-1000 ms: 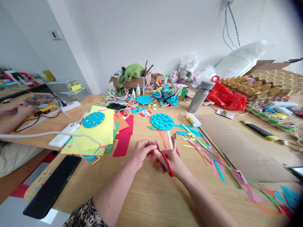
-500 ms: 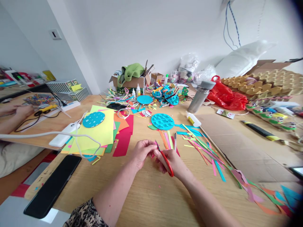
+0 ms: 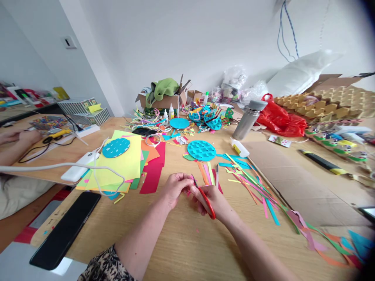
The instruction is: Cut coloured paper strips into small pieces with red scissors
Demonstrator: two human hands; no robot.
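Note:
Red-handled scissors (image 3: 208, 204) rest in my right hand (image 3: 213, 198), which is closed round them, blades pointing up and away. My left hand (image 3: 178, 188) pinches a small pink piece of paper (image 3: 190, 189) right beside the blades; most of it is hidden by the fingers. Both hands meet above the wooden table (image 3: 181, 242). Just beyond them lie a pen (image 3: 217, 175), a few paper strips (image 3: 202, 173) and a blue disc (image 3: 201, 150) with a woven-looking surface. A tiny pink scrap (image 3: 197, 230) lies on the table below my hands.
On the left are stacked coloured papers (image 3: 129, 156), a black phone (image 3: 66, 230) and a white power strip (image 3: 77, 168) with a cable. Rightward lie loose paper strips (image 3: 252, 179), a cardboard sheet (image 3: 295, 183) and a metal bottle (image 3: 247, 121). Another person's hands (image 3: 27, 138) show at far left.
Hardly anything differs. Both hands hold nearly the same place, and the scissors have shifted very slightly against the pink paper.

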